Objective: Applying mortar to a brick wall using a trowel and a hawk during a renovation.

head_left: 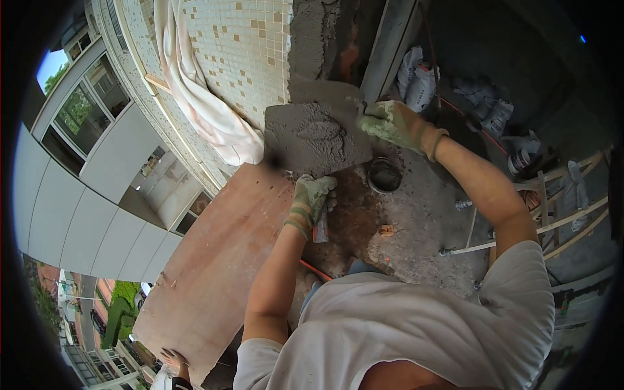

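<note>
Left gloved hand (314, 197): fingers curled closed at the near edge of the board (278, 125), supporting it. Board carries a heap of wet grey mortar (324, 135), beside the tiled wall. Right gloved hand (395, 123): fingers bent, above the board's right side; cannot tell what it grips. Round bucket (385, 192) on floor, just beside board; dark grey matter inside.

Mortar-laden board (286, 127) beside a tiled wall (231, 62)

The gloved left hand (314, 196) grips its near edge; the gloved right hand (398, 125) holds a flat grey tool (330, 95) at its far edge. A bucket (385, 175) stands on the floor (422, 227).
</note>
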`<action>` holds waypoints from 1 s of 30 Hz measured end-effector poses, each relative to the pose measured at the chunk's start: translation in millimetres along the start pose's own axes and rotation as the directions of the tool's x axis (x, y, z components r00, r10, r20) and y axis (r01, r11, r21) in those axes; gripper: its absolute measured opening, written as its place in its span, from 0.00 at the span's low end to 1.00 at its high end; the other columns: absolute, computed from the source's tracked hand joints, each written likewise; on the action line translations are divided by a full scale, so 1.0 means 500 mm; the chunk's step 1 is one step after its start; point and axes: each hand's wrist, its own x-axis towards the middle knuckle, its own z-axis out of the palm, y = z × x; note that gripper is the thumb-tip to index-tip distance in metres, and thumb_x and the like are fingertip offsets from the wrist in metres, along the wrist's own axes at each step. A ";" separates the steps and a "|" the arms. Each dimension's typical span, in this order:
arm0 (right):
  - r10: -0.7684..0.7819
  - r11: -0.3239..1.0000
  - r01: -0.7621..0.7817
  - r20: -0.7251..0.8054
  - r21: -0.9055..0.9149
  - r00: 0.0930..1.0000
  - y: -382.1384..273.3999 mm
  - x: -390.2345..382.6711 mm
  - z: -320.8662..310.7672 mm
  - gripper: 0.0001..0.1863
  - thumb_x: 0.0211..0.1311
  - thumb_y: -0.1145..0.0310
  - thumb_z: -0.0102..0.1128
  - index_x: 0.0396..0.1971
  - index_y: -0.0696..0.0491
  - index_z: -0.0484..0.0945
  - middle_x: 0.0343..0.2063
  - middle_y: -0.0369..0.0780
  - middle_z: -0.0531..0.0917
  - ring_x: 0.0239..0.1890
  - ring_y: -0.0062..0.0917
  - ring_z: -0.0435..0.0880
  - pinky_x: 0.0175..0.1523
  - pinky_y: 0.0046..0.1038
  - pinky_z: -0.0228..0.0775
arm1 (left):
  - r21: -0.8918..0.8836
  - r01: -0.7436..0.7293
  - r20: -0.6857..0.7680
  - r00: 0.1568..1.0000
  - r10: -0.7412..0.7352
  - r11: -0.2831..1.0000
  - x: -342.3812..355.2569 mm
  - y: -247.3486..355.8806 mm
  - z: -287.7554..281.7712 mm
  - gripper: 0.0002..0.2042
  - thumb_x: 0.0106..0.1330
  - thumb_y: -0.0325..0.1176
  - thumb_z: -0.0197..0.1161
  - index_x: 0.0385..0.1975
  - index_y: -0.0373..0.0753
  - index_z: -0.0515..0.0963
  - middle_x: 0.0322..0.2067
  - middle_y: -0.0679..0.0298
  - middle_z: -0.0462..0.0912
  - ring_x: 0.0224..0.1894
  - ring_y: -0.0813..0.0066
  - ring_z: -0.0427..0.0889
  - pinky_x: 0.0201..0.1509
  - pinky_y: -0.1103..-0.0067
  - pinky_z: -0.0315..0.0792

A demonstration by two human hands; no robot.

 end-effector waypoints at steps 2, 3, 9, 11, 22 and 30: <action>0.161 0.981 -0.139 0.170 -0.132 0.972 0.010 -0.053 0.068 0.15 0.67 0.63 0.62 0.47 0.58 0.79 0.32 0.38 0.84 0.31 0.23 0.79 0.40 0.30 0.73 | 0.038 -0.024 0.002 1.000 0.024 0.999 -0.002 0.021 -0.008 0.05 0.58 0.28 0.65 0.29 0.37 0.77 0.19 0.64 0.76 0.14 0.71 0.75 0.16 0.76 0.68; 0.058 0.997 -0.056 0.044 -0.054 0.997 0.027 -0.083 0.078 0.18 0.65 0.59 0.63 0.49 0.55 0.80 0.34 0.42 0.85 0.33 0.31 0.82 0.41 0.32 0.74 | 0.038 -0.036 -0.004 0.999 0.036 0.999 0.002 0.038 -0.004 0.05 0.58 0.28 0.65 0.29 0.37 0.77 0.19 0.64 0.76 0.14 0.71 0.75 0.16 0.76 0.68; -0.451 0.678 0.288 -0.073 -0.676 0.889 0.079 -0.107 0.076 0.23 0.62 0.54 0.60 0.54 0.49 0.79 0.41 0.43 0.86 0.37 0.37 0.85 0.41 0.39 0.78 | 0.120 -0.116 0.064 0.992 0.109 0.986 -0.009 0.073 -0.016 0.05 0.59 0.28 0.64 0.33 0.40 0.76 0.19 0.66 0.75 0.15 0.72 0.74 0.17 0.76 0.69; -0.493 0.767 0.275 -0.258 -0.580 0.831 0.070 -0.078 0.056 0.23 0.61 0.53 0.60 0.53 0.50 0.79 0.42 0.41 0.85 0.37 0.38 0.85 0.39 0.39 0.77 | 0.212 -0.145 0.132 0.984 0.118 0.967 -0.026 0.044 0.003 0.06 0.60 0.29 0.63 0.37 0.42 0.77 0.22 0.69 0.77 0.19 0.74 0.76 0.20 0.78 0.71; -0.441 0.799 0.265 -0.227 -0.540 0.868 0.087 -0.090 0.031 0.18 0.58 0.56 0.63 0.45 0.48 0.82 0.33 0.42 0.85 0.27 0.41 0.83 0.35 0.40 0.77 | 0.303 -0.291 0.182 0.952 0.245 0.907 -0.010 0.122 -0.075 0.04 0.61 0.30 0.63 0.33 0.37 0.79 0.25 0.68 0.80 0.25 0.76 0.79 0.26 0.77 0.72; -0.638 0.766 0.344 -0.573 -0.543 0.515 -0.138 0.125 -0.071 0.13 0.59 0.61 0.65 0.41 0.50 0.81 0.30 0.43 0.83 0.29 0.40 0.83 0.31 0.38 0.75 | 0.462 -0.472 0.212 0.881 0.423 0.751 0.015 -0.027 -0.081 0.13 0.61 0.35 0.68 0.43 0.36 0.82 0.36 0.65 0.89 0.39 0.81 0.84 0.46 0.77 0.76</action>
